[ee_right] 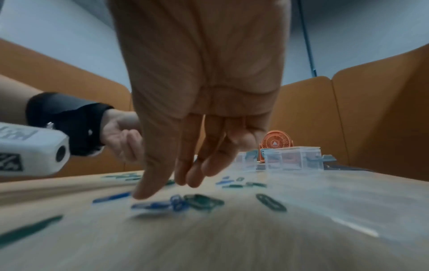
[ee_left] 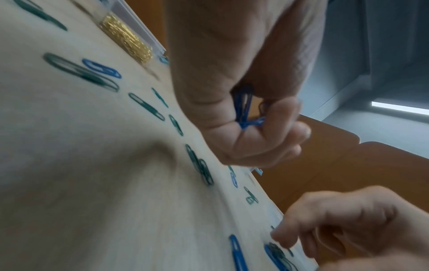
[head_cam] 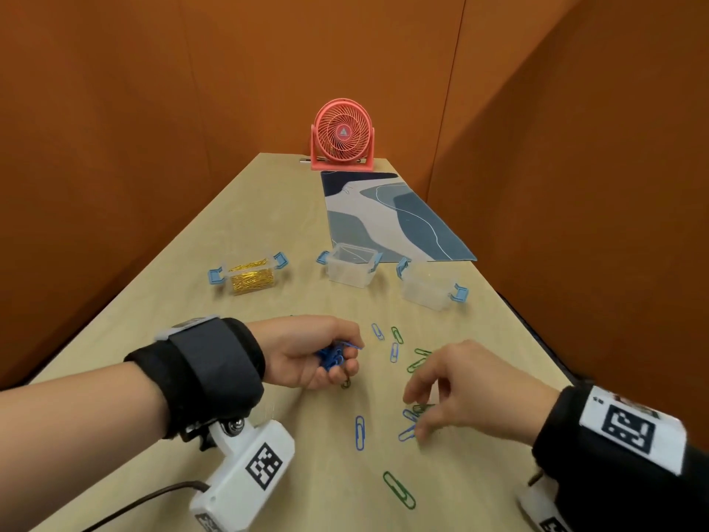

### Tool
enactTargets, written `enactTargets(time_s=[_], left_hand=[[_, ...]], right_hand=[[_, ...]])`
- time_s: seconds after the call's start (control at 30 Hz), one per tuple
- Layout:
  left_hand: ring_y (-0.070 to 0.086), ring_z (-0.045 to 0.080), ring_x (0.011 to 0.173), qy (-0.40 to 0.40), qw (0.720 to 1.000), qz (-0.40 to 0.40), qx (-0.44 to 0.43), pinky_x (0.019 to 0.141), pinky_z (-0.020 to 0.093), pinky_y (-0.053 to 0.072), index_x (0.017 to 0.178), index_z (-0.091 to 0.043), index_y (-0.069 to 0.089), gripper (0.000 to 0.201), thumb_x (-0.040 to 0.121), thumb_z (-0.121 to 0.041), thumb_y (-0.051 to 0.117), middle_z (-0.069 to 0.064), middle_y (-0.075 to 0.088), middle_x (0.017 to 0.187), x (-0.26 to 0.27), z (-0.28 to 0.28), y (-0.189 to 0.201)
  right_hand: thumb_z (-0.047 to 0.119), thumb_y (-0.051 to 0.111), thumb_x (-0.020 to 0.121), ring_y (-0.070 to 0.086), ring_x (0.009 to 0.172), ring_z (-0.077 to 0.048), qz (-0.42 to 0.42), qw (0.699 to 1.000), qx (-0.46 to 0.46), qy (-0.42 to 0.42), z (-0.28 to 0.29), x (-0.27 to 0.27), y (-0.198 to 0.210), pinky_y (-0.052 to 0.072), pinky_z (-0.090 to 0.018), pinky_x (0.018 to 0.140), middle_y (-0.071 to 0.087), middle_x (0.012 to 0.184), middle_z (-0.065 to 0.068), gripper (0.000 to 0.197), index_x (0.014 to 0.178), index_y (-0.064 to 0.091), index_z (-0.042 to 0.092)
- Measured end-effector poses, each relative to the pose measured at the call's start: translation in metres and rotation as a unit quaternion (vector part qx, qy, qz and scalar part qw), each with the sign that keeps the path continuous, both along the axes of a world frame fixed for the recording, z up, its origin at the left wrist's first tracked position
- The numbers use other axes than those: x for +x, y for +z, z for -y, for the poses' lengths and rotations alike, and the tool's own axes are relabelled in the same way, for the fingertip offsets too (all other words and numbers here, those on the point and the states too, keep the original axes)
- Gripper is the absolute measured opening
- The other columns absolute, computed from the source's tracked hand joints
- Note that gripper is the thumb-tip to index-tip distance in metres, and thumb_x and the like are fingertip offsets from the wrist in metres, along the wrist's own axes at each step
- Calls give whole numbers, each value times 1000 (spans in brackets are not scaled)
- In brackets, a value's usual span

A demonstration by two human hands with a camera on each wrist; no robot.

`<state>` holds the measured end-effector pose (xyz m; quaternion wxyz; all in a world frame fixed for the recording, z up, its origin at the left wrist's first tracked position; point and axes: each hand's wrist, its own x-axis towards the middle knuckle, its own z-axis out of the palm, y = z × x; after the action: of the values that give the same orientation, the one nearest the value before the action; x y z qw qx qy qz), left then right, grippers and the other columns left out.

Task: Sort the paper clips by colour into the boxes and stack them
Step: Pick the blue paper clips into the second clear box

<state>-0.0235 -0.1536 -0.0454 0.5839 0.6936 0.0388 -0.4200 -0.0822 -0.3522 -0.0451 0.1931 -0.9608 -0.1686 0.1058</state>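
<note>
My left hand (head_cam: 326,355) is cupped round a bunch of blue paper clips (head_cam: 333,357), held just above the table; the same blue clips (ee_left: 243,110) show between its curled fingers in the left wrist view. My right hand (head_cam: 422,412) hovers with relaxed, spread fingers right over a blue clip (head_cam: 407,432) and a green clip (head_cam: 422,408), holding nothing. More blue clips (head_cam: 360,431) and green clips (head_cam: 399,489) lie scattered on the table. One clear box (head_cam: 251,280) holds gold clips. Two other clear boxes (head_cam: 351,268) (head_cam: 429,288) look empty.
A pink desk fan (head_cam: 342,136) stands at the table's far end. A blue and white patterned mat (head_cam: 387,216) lies behind the boxes. Orange partition walls close in on both sides. The table's right edge (head_cam: 537,339) runs close to my right hand.
</note>
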Motion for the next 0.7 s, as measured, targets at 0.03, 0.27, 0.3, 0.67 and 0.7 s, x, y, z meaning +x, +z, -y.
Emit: enactTargets(time_s=[0.03, 0.27, 0.3, 0.67, 0.7], left_hand=[[44, 7, 38, -16, 1000, 5, 2, 32, 12, 33, 66, -14, 46, 26, 91, -18, 44, 1, 54, 59, -2, -3, 2], [41, 10, 51, -127, 970, 178, 109, 45, 15, 34, 82, -17, 67, 20, 92, -18, 50, -6, 49, 62, -16, -6, 0], [39, 8, 52, -167, 946, 243, 139, 47, 14, 32, 81, -20, 69, 15, 90, -22, 56, -10, 46, 59, -19, -6, -1], [42, 4, 54, -393, 773, 425, 259, 59, 15, 35, 85, -15, 66, 13, 83, -28, 66, -10, 46, 56, -19, 1, -15], [41, 4, 53, -389, 772, 429, 261, 58, 16, 35, 84, -15, 64, 14, 83, -29, 66, -9, 44, 55, -20, 1, -15]], right_hand=[[34, 82, 63, 49, 57, 2, -4, 999, -31, 7, 0, -2, -3, 36, -7, 52, 65, 86, 12, 34, 94, 72, 27], [26, 73, 75, 54, 70, -5, -4, 998, -54, 27, -5, 5, -9, 37, -12, 56, 69, 91, 5, 14, 88, 71, 21], [26, 72, 77, 55, 73, -6, -10, 998, -52, 35, -5, 6, -9, 38, -12, 58, 69, 91, 4, 11, 86, 71, 21], [14, 65, 78, 50, 52, 2, 32, 999, 36, -23, 0, 30, 4, 40, -6, 53, 62, 66, 6, 9, 72, 65, 21], [14, 67, 78, 52, 51, 2, 32, 997, 53, -36, 0, 34, 6, 41, -6, 54, 63, 66, 6, 9, 73, 66, 21]])
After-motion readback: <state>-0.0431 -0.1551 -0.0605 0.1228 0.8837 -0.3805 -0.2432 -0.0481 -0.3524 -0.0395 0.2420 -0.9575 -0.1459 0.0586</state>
